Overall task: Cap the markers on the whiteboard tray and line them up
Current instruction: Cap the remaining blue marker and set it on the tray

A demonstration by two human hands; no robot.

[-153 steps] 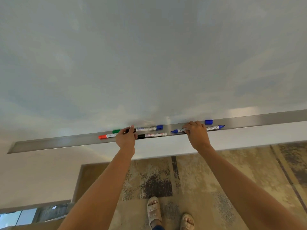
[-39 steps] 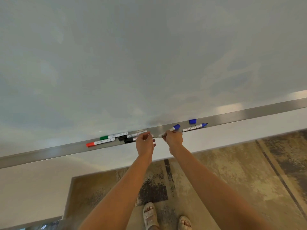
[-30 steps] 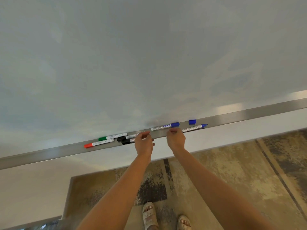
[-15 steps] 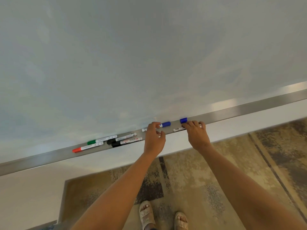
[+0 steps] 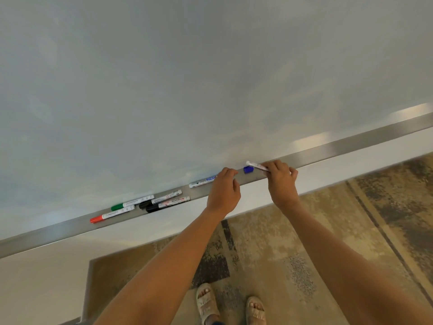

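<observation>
Your whiteboard tray (image 5: 351, 144) carries the whole set: a red-capped marker (image 5: 112, 214) far left, a green-capped marker (image 5: 132, 203) just behind it, then two black-capped markers (image 5: 164, 201) side by side — the nearer one reads "MARKER" on its barrel. Further right lies a blue-lettered marker (image 5: 202, 181); its right end is hidden behind your left hand (image 5: 223, 191), whose fingers are curled at that end, though whether they pinch it cannot be told. A loose blue cap (image 5: 248, 169) sits on the tray between your hands. Your right hand (image 5: 281, 181) grips a white-barrelled marker (image 5: 256, 165) — its free end pokes out left, just above the cap, not touching it.
</observation>
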